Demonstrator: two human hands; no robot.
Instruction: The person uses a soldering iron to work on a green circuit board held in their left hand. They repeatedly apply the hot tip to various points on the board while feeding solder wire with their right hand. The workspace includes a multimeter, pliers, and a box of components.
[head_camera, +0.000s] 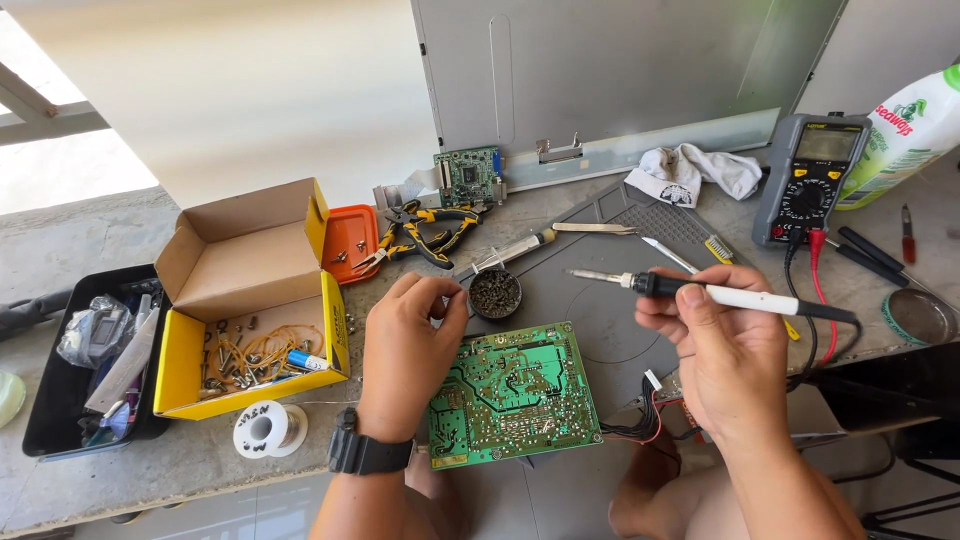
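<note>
Green circuit board (513, 393) at the lap, left hand (408, 345) pinched closed above it, right hand (722, 345) gripping soldering iron (700, 291)

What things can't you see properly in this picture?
- Head view: whatever the left hand pinches, too thin to make out.
- Green circuit board: its left edge hidden under that hand.
- Black bin: contents jumbled, too small to tell apart.
- White bottle: cut off by the right edge.
- Right hand covers the soldering iron grip.
</note>
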